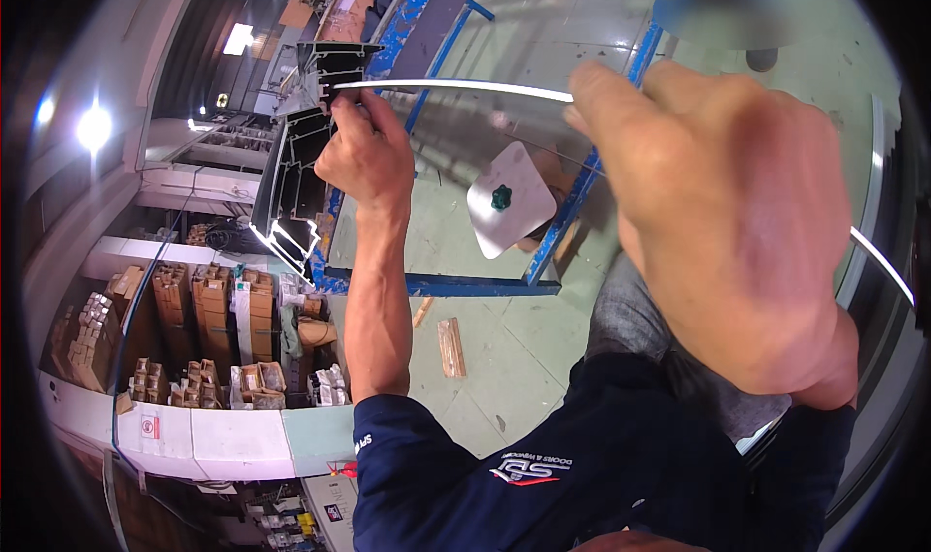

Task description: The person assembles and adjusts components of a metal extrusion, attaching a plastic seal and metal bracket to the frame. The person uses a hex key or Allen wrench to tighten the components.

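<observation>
A long, thin white strip (465,86) runs in a slight arc from the end of a dark metal profile (335,64) to my right hand (718,193). My right hand is closed round the strip, close to the camera, and the strip's tail (884,264) shows beyond it on the right. At the profile's cut end, my left hand (367,155) has its fingers pinched on the strip's far end. Just below lies a second profile (291,179), its hollow chambers and pale edges facing me. The fingertips of my left hand are partly hidden.
A chipped blue metal frame (436,284) stands under the profiles. Inside it is a pale square plate (504,227) with a green knob (500,197). Wood offcuts (451,346) lie on the floor. Shelves at left hold several cardboard-wrapped bundles (211,305).
</observation>
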The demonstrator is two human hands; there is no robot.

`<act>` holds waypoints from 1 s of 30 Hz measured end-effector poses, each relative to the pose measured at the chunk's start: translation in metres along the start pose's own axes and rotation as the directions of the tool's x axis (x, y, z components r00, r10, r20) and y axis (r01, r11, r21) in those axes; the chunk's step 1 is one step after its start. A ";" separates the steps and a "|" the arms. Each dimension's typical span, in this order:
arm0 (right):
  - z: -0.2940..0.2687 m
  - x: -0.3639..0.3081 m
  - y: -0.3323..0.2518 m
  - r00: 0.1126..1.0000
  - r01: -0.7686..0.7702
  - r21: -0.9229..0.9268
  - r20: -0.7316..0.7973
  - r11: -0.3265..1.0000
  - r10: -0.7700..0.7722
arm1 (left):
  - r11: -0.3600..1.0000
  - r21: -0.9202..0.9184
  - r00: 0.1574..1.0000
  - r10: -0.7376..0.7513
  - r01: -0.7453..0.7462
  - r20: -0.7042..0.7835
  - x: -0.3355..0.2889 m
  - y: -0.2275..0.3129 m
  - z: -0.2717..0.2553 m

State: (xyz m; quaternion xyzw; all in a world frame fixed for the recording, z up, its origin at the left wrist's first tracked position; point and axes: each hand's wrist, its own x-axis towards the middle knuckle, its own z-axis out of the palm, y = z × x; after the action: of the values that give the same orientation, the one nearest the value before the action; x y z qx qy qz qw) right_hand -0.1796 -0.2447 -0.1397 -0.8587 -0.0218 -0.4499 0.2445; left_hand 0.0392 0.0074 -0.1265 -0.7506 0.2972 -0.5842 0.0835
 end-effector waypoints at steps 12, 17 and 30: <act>0.053 0.046 -0.032 0.963 0.231 -0.201 -0.094 0.952 -0.253 | 1.000 0.012 0.997 -0.006 0.005 0.083 0.003 0.000 -0.007; 0.071 0.065 -0.045 0.973 0.224 -0.047 -0.051 0.973 -0.226 | 0.999 -0.003 0.999 0.038 -0.038 0.032 0.007 -0.005 -0.013; 0.082 0.066 -0.030 0.975 0.201 0.013 0.096 0.979 -0.201 | 0.982 -0.110 0.989 0.149 -0.151 -0.027 0.007 -0.004 -0.001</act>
State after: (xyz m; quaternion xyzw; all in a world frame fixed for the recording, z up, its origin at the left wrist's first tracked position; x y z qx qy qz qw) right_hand -0.0855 -0.1942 -0.1145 -0.8726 -0.1211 -0.4300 0.1975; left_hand 0.0410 0.0072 -0.1186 -0.7241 0.3859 -0.5657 0.0821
